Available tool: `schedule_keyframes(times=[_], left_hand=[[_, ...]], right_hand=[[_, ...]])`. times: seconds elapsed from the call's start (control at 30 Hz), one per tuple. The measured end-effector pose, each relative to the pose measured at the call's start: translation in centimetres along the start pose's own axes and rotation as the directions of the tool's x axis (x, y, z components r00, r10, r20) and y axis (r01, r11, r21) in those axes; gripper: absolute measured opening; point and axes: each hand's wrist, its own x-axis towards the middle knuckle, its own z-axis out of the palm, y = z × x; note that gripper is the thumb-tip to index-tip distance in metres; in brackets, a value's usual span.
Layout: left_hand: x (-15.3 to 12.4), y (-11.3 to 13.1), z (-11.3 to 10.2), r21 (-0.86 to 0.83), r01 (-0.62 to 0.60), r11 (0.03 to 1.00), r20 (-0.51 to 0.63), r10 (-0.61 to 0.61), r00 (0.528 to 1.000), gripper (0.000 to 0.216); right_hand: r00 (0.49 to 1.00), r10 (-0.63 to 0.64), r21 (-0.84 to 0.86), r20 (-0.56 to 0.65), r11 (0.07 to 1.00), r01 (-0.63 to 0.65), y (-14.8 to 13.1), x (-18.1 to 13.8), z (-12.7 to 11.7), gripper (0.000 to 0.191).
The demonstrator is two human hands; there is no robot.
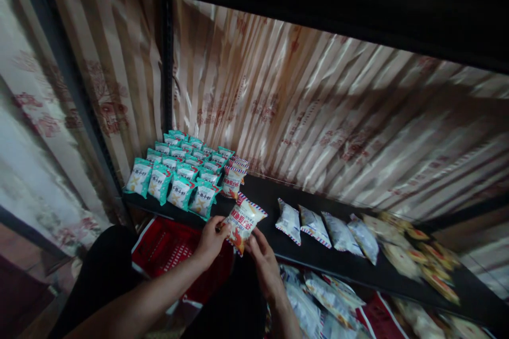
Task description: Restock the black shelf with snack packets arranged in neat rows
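Observation:
Between my two hands is a white and orange snack bag (243, 221) with a striped edge and red lettering, its front turned up toward me. My left hand (213, 238) pinches its lower left side. On its lower right, my right hand (262, 254) has its fingers against the bag. Just behind it, a short row of matching snack bags (232, 183) stands upright on the black shelf (260, 193). To their left stand several rows of teal and white snack bags (182, 192).
Several striped-edge bags (316, 226) lie flat on the shelf to the right, beside round yellowish packs (433, 259). Below the shelf are a red basket (159, 246) and more piled bags (304, 296). A dark post (167, 63) and a patterned curtain (278, 90) stand behind.

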Motion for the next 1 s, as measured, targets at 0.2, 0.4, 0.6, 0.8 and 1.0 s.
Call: schedule_keyframes(times=[0.2,0.4,0.6,0.8,1.0], left_hand=[[0.5,-0.4,1.3,0.122,-0.05,0.991,-0.055,0.057,0.997,0.033],[1.4,-1.3,2.0,0.274,-0.068,0.959,-0.043,0.083,0.996,0.056],[2.6,-2.2,2.5,0.393,-0.106,0.913,0.036,0.1,0.994,0.071],[3.4,-2.3,2.5,0.484,-0.106,0.869,0.053,0.092,0.994,0.072],[3.5,-2.5,2.5,0.538,-0.186,0.822,0.077,0.172,0.982,0.07]], right_hand=[[0.99,-0.127,-0.192,-0.053,0.975,0.115,1.0,2.6,1.1,0.057],[0.981,-0.193,-0.289,-0.016,0.94,0.18,1.4,6.8,1.1,0.056],[0.982,-0.188,-0.345,0.009,0.921,0.179,1.7,10.5,1.7,0.054],[0.979,-0.193,-0.405,0.058,0.892,0.2,1.9,12.1,2.5,0.058],[0.975,-0.224,-0.45,0.008,0.869,0.204,2.8,13.0,2.9,0.067]])
